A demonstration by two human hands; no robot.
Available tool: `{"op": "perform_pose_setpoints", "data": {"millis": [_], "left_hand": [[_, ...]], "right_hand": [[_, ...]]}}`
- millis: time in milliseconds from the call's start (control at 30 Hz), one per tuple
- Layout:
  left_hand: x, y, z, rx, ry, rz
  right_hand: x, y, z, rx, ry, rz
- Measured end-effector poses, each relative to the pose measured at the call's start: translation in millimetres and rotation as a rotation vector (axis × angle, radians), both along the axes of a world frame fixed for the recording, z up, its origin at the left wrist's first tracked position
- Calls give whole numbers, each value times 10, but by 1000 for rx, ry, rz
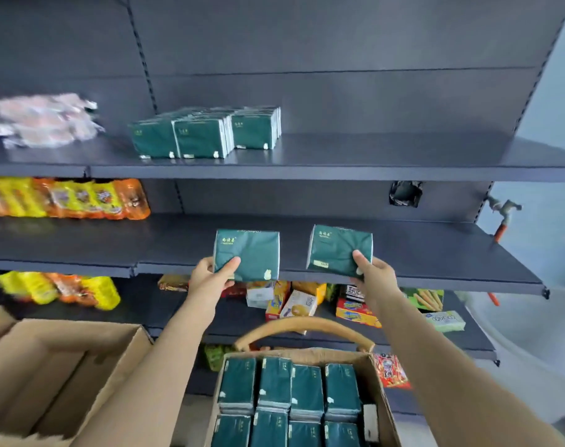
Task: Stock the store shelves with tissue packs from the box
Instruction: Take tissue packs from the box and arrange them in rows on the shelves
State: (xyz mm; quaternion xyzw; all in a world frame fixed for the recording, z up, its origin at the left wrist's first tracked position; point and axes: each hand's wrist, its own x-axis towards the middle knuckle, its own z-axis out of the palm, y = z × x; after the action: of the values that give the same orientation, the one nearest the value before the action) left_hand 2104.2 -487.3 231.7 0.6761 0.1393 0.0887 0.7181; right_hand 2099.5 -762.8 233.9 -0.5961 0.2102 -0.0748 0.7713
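My left hand [210,275] grips a dark green tissue pack [252,251] by its lower left corner, held upright in front of the middle shelf [435,253]. My right hand [374,275] grips a second green tissue pack [336,246] by its lower right corner, a little to the right at the same height. Several more green packs [207,132] stand in rows on the upper shelf [371,156]. Below my arms, an open cardboard box [379,379] holds several green packs [290,391] packed on edge.
An empty open cardboard box [58,359] sits at the lower left. Snack bags [65,198] lie on the left of the middle shelf, pale packets [42,119] on the upper left. Assorted boxed goods [355,308] fill the lower shelf. A curved basket handle [303,325] arches behind the box.
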Motion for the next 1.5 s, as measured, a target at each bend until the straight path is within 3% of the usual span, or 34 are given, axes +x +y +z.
{"op": "perform_pose_setpoints", "data": {"millis": [167, 367, 633, 900, 1100, 1367, 1500], "left_hand": [[-80, 164, 566, -41, -127, 7], [102, 416, 1095, -26, -218, 11], [982, 968, 1488, -40, -315, -32], [1970, 1439, 1818, 55, -369, -117], [2330, 1547, 1914, 27, -418, -174], [2465, 1516, 1886, 33, -432, -189], [2453, 1484, 1882, 34, -435, -179]], "right_hand": [[145, 191, 603, 64, -167, 63], [472, 445, 1073, 18, -207, 56], [1241, 858, 1406, -184, -236, -21], [2288, 1329, 1603, -525, -298, -103], [2906, 1613, 1578, -562, -323, -195], [3263, 1624, 1492, -977, -184, -89], [3362, 1589, 1468, -1002, -151, 2]]}}
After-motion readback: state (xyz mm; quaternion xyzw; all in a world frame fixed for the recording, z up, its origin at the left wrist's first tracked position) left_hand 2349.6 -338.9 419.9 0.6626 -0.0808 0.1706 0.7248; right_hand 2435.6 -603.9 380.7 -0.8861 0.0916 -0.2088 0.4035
